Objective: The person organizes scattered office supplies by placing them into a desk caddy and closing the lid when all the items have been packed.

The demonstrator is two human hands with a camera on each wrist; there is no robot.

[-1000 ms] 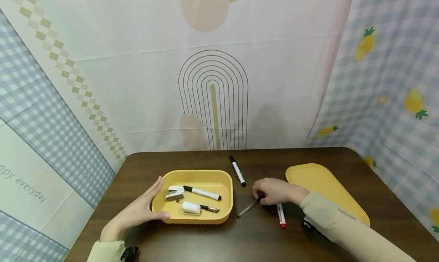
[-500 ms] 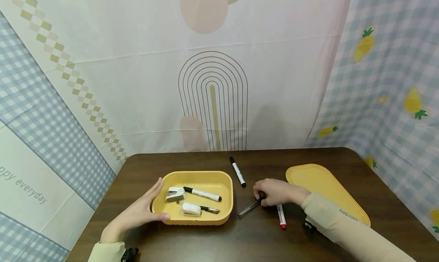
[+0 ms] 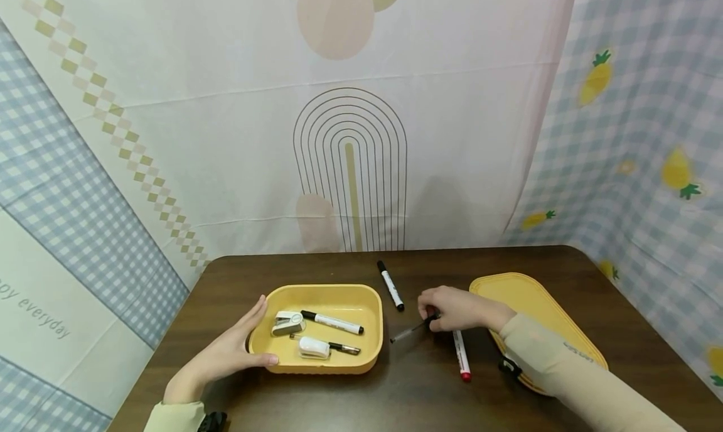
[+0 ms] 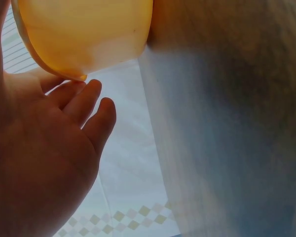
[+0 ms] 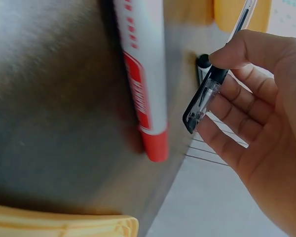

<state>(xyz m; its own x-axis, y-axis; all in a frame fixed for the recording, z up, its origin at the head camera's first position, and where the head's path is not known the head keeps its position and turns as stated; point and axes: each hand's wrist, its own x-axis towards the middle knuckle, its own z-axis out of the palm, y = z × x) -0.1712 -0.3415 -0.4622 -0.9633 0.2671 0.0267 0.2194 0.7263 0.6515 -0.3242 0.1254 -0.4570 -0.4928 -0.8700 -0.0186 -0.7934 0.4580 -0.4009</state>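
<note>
A: What is the right hand (image 3: 459, 309) doing?

B: Its fingers and thumb pinch a thin clear pen (image 3: 412, 331) by the black capped end. In the right wrist view the pen (image 5: 222, 69) sits between the thumb and the curled fingers (image 5: 246, 106). The pen slants down to the left over the dark table (image 3: 429, 394), in the gap between the yellow tray (image 3: 369, 331) and the hand. Whether its tip touches the table I cannot tell.

A: And the left hand (image 3: 226, 353)?

B: It lies flat against the tray's left end, fingers straight and relaxed, thumb along the near rim. It grips nothing. The left wrist view shows the palm (image 4: 44, 163) beside the tray's rounded corner (image 4: 84, 34).

A: What is in the tray?

B: A small white stapler (image 3: 288, 323) at the left, a black and white marker (image 3: 332, 321) lying across the middle, and a little white tape dispenser (image 3: 314, 348) near the front wall with a thin pen (image 3: 343, 348) beside it.

A: Anything else on the table?

B: A red marker (image 3: 460, 355) lies just below the right hand, its red cap toward the person; it looms large in the right wrist view (image 5: 140, 79). Another black and white marker (image 3: 391, 285) lies beyond the tray's right corner. A yellow lid (image 3: 531, 306) rests on the right, partly under the sleeve (image 3: 565, 375).
</note>
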